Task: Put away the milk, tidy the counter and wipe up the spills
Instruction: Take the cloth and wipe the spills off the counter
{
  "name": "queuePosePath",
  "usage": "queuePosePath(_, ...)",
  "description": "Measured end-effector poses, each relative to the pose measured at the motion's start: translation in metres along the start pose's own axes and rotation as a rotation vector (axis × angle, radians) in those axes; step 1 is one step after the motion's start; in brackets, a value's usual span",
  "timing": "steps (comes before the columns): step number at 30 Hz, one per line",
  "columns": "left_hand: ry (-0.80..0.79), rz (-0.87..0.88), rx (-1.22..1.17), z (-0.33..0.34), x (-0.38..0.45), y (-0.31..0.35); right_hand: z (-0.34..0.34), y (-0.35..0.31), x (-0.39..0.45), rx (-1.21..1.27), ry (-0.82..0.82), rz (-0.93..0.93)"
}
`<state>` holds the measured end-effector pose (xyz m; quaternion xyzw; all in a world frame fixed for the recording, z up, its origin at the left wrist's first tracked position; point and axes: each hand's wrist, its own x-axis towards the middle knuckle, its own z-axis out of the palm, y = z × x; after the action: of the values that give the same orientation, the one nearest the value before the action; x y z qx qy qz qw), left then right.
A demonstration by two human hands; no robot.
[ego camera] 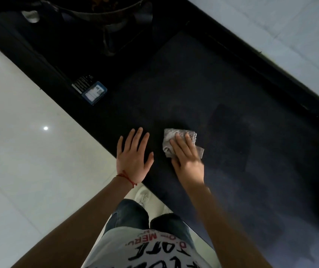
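A crumpled grey cloth (pixel 171 135) lies on the black counter (pixel 203 84) near its front edge. My right hand (pixel 186 157) presses flat on the cloth with straight fingers, covering its near half. My left hand (pixel 133 157) rests palm down on the counter just left of the cloth, fingers spread, a red thread around the wrist. No milk container is in view. Whether the dark counter surface is wet I cannot tell.
A gas stove (pixel 77 45) with a dark pan (pixel 104 4) on its grate sits at the far left of the counter; a label sticker (pixel 90 89) marks its front. White wall tiles (pixel 290 26) lie behind, a glossy white floor (pixel 29 151) on the left.
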<state>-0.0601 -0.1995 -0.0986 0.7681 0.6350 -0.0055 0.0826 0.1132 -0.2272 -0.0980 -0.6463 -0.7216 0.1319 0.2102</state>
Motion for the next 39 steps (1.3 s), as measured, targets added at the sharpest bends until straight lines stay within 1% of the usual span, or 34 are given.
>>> queuePosePath(2,0.007,0.005,-0.007,0.001,0.0,0.0,-0.008,0.008,0.019,-0.036,-0.019,-0.01)
queuePosePath(5,0.003,-0.002,-0.016,-0.001,-0.002,0.0,-0.013,0.012,0.068,-0.02,-0.051,0.178)
queuePosePath(7,-0.006,0.005,-0.024,-0.002,-0.001,0.001,-0.013,0.008,0.073,0.003,-0.02,0.26)
queuePosePath(11,-0.035,0.004,-0.011,-0.004,-0.001,0.001,-0.003,-0.003,0.014,-0.07,0.101,0.113)
queuePosePath(13,-0.024,0.013,-0.009,-0.004,-0.001,-0.001,-0.003,-0.006,-0.008,-0.077,0.09,0.088)
queuePosePath(19,-0.083,0.047,-0.037,-0.011,-0.004,-0.003,-0.011,-0.016,-0.028,-0.075,0.089,0.084)
queuePosePath(21,-0.099,0.084,-0.122,-0.014,-0.005,-0.009,-0.015,-0.017,-0.036,-0.044,0.074,0.076)
queuePosePath(23,-0.154,0.121,-0.213,-0.017,-0.009,-0.02,-0.02,-0.02,-0.044,0.001,0.058,0.066)
queuePosePath(26,-0.133,0.129,-0.224,-0.019,-0.036,-0.043,-0.022,-0.03,-0.056,0.107,0.032,0.069)
queuePosePath(29,-0.132,-0.028,-0.298,-0.014,-0.083,-0.063,-0.018,-0.047,-0.063,0.27,-0.005,0.027)
queuePosePath(33,-0.202,-0.332,-0.365,0.004,-0.157,-0.083,-0.003,-0.079,-0.071,0.52,-0.197,0.006)
queuePosePath(34,-0.258,-0.405,-0.388,0.008,-0.174,-0.088,0.001,-0.087,-0.072,0.537,-0.241,-0.005)
queuePosePath(36,-0.365,-0.57,-0.518,0.015,-0.207,-0.1,0.012,-0.103,-0.072,0.544,-0.319,-0.053)
queuePosePath(37,-0.388,-0.668,-0.603,0.017,-0.221,-0.108,0.018,-0.112,-0.071,0.561,-0.357,-0.067)
queuePosePath(39,-0.37,-0.871,-0.729,0.018,-0.248,-0.127,0.029,-0.129,-0.067,0.576,-0.42,-0.079)
